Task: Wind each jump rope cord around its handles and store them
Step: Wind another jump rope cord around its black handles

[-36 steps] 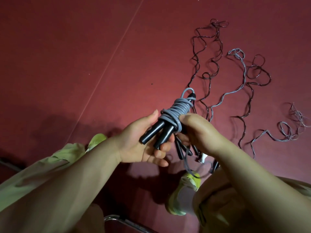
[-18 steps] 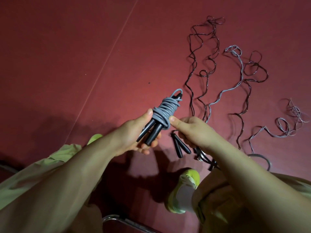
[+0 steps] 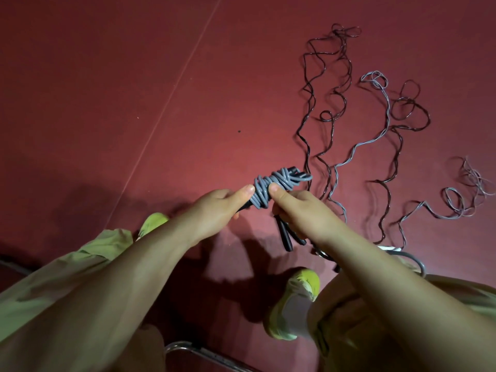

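Grey cord is wound in tight coils around a pair of black handles, making a wound jump rope (image 3: 273, 189) that sits just above the centre of the view, its free end pointing toward 2 o'clock. The left hand (image 3: 217, 210) comes in from 8 o'clock and grips the near end of the bundle, thumb laid along the top and fingers curled underneath. The right hand (image 3: 303, 213) comes in from 4 o'clock; its thumb presses on the coils just beside the left thumb, and its fingers are curled under. How far those fingers close round the bundle cannot be told, as they are hidden below.

Under the right hand, two more black handles (image 3: 288, 237) hang down toward 6 o'clock; whether that hand holds them is not clear. On the dark red floor (image 3: 107, 89), loose ropes lie spread from 12 to 3 o'clock: a dark cord (image 3: 326, 84) in wavy loops, a grey cord (image 3: 375, 135) crossing it, and a thin tangle (image 3: 469, 183) at the far right. A pale seam line runs across the floor toward 11 o'clock. Yellow-green shoes (image 3: 295, 307) and olive trouser legs (image 3: 53, 275) fill the lower edge, with a curved metal tube (image 3: 204, 353) at 6 o'clock.
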`<move>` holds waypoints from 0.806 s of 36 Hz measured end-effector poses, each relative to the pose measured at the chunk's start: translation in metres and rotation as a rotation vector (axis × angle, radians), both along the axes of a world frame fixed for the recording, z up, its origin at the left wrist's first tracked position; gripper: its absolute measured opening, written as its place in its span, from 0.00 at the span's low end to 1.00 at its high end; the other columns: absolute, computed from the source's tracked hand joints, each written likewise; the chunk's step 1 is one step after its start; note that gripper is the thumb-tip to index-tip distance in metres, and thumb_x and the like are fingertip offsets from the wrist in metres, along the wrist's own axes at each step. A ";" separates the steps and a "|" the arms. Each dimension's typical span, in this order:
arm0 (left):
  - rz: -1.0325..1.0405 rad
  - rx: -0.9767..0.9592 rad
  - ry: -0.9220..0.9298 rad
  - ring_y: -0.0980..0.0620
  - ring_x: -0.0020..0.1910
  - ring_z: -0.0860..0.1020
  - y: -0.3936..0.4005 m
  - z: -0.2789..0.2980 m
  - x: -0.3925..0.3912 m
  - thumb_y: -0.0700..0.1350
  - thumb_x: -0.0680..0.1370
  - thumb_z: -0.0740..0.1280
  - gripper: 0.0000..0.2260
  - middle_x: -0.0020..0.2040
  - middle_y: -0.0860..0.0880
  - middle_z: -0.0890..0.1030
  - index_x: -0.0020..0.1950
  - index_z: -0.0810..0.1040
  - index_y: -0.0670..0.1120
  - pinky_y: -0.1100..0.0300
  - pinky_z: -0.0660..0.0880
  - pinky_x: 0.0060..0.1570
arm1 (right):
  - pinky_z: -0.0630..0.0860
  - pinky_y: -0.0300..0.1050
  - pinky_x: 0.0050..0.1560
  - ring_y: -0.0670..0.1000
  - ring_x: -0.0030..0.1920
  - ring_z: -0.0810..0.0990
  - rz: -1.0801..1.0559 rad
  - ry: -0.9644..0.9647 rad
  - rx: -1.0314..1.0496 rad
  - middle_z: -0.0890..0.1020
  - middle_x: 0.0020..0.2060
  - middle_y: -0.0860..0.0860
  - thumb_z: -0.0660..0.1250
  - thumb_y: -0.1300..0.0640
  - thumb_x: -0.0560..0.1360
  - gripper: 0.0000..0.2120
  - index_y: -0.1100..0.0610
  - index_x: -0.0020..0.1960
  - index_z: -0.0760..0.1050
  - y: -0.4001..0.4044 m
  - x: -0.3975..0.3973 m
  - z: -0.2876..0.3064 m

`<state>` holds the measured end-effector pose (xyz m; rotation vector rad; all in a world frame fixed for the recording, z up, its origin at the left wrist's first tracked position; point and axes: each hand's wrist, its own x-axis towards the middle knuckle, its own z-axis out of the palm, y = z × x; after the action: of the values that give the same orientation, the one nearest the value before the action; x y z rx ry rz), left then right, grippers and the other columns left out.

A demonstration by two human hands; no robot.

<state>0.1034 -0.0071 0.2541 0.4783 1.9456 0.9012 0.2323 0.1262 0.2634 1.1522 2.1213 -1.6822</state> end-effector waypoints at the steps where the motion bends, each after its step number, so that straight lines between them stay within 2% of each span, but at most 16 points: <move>1: 0.001 0.002 0.006 0.52 0.43 0.74 0.000 0.000 0.000 0.62 0.77 0.60 0.25 0.39 0.50 0.77 0.48 0.79 0.40 0.51 0.74 0.56 | 0.60 0.40 0.31 0.39 0.19 0.68 0.017 -0.015 0.024 0.71 0.17 0.39 0.57 0.33 0.76 0.27 0.55 0.34 0.75 -0.001 0.000 0.000; 3: 0.004 0.012 -0.003 0.53 0.43 0.74 -0.001 -0.001 0.000 0.59 0.77 0.61 0.19 0.39 0.52 0.77 0.49 0.79 0.44 0.54 0.73 0.54 | 0.61 0.40 0.31 0.38 0.19 0.69 0.036 -0.025 0.047 0.71 0.17 0.39 0.56 0.34 0.76 0.27 0.55 0.36 0.77 -0.002 0.000 0.002; 5: 0.012 0.031 -0.006 0.53 0.42 0.73 -0.001 -0.002 -0.001 0.58 0.77 0.63 0.17 0.38 0.52 0.76 0.47 0.78 0.44 0.55 0.71 0.50 | 0.61 0.40 0.31 0.38 0.19 0.70 0.042 -0.024 0.053 0.71 0.17 0.39 0.56 0.35 0.77 0.26 0.55 0.37 0.77 -0.002 0.000 0.005; 7: 0.017 0.058 0.018 0.53 0.39 0.71 0.000 -0.003 -0.002 0.62 0.73 0.67 0.21 0.36 0.51 0.74 0.42 0.77 0.43 0.56 0.69 0.45 | 0.61 0.40 0.31 0.37 0.19 0.69 0.048 -0.027 0.063 0.71 0.17 0.39 0.55 0.36 0.77 0.26 0.55 0.37 0.77 -0.003 0.000 0.007; 10: 0.003 0.073 0.090 0.53 0.36 0.68 0.002 0.000 -0.002 0.70 0.61 0.61 0.25 0.35 0.50 0.71 0.36 0.73 0.47 0.56 0.66 0.41 | 0.62 0.40 0.32 0.38 0.22 0.70 0.047 -0.022 0.100 0.73 0.19 0.41 0.56 0.37 0.78 0.24 0.53 0.37 0.78 -0.003 -0.001 0.010; 14: 0.001 0.087 0.189 0.53 0.36 0.69 0.003 0.002 -0.001 0.70 0.60 0.59 0.28 0.35 0.51 0.72 0.40 0.77 0.46 0.53 0.70 0.42 | 0.69 0.43 0.40 0.45 0.34 0.76 0.047 0.018 0.158 0.79 0.31 0.46 0.56 0.38 0.78 0.23 0.52 0.36 0.77 -0.004 -0.002 0.012; 17: -0.002 0.115 0.274 0.52 0.36 0.71 0.003 0.006 -0.001 0.68 0.62 0.60 0.29 0.34 0.51 0.73 0.44 0.78 0.44 0.51 0.72 0.42 | 0.72 0.44 0.45 0.48 0.39 0.78 0.049 0.052 0.177 0.81 0.36 0.50 0.56 0.39 0.78 0.22 0.51 0.36 0.76 -0.005 -0.003 0.014; 19: -0.035 0.117 0.361 0.52 0.34 0.71 0.004 0.010 0.000 0.62 0.69 0.65 0.19 0.31 0.53 0.73 0.44 0.78 0.46 0.54 0.70 0.39 | 0.71 0.40 0.41 0.44 0.36 0.77 0.051 0.062 0.163 0.80 0.34 0.49 0.55 0.40 0.79 0.21 0.52 0.40 0.77 -0.005 -0.003 0.016; 20: -0.043 0.115 0.386 0.52 0.34 0.72 0.004 0.011 -0.001 0.60 0.71 0.67 0.16 0.31 0.53 0.73 0.44 0.79 0.47 0.55 0.70 0.38 | 0.69 0.38 0.35 0.40 0.31 0.75 0.052 0.061 0.149 0.77 0.29 0.46 0.55 0.40 0.79 0.20 0.52 0.42 0.77 -0.005 -0.003 0.017; 22: -0.057 0.121 0.407 0.52 0.35 0.73 0.003 0.010 -0.002 0.63 0.69 0.66 0.17 0.31 0.53 0.74 0.42 0.79 0.49 0.54 0.71 0.39 | 0.61 0.35 0.28 0.39 0.21 0.70 0.043 0.057 0.094 0.70 0.19 0.42 0.54 0.41 0.80 0.19 0.53 0.44 0.76 -0.007 -0.003 0.018; 24: -0.086 0.116 0.438 0.50 0.36 0.74 0.003 0.008 -0.002 0.67 0.63 0.62 0.18 0.30 0.55 0.74 0.37 0.75 0.54 0.54 0.72 0.39 | 0.57 0.33 0.22 0.43 0.17 0.64 -0.037 0.096 -0.029 0.65 0.16 0.42 0.55 0.41 0.80 0.19 0.52 0.39 0.72 -0.009 -0.003 0.017; 26: -0.116 0.069 0.450 0.50 0.38 0.75 0.003 0.007 0.000 0.68 0.62 0.63 0.17 0.31 0.56 0.75 0.35 0.73 0.54 0.56 0.71 0.39 | 0.54 0.34 0.20 0.42 0.19 0.56 -0.119 0.139 -0.094 0.60 0.19 0.42 0.57 0.42 0.80 0.22 0.51 0.30 0.64 -0.008 -0.003 0.015; 29: -0.098 0.030 0.280 0.53 0.37 0.75 0.002 0.002 0.000 0.64 0.63 0.71 0.19 0.35 0.55 0.77 0.42 0.75 0.51 0.55 0.71 0.40 | 0.55 0.36 0.25 0.43 0.22 0.56 -0.119 0.174 -0.053 0.60 0.21 0.42 0.60 0.44 0.80 0.24 0.51 0.28 0.60 -0.007 -0.003 0.013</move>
<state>0.1038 -0.0051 0.2560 0.7441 2.1411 0.8366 0.2292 0.1193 0.2760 1.1780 2.1298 -1.9443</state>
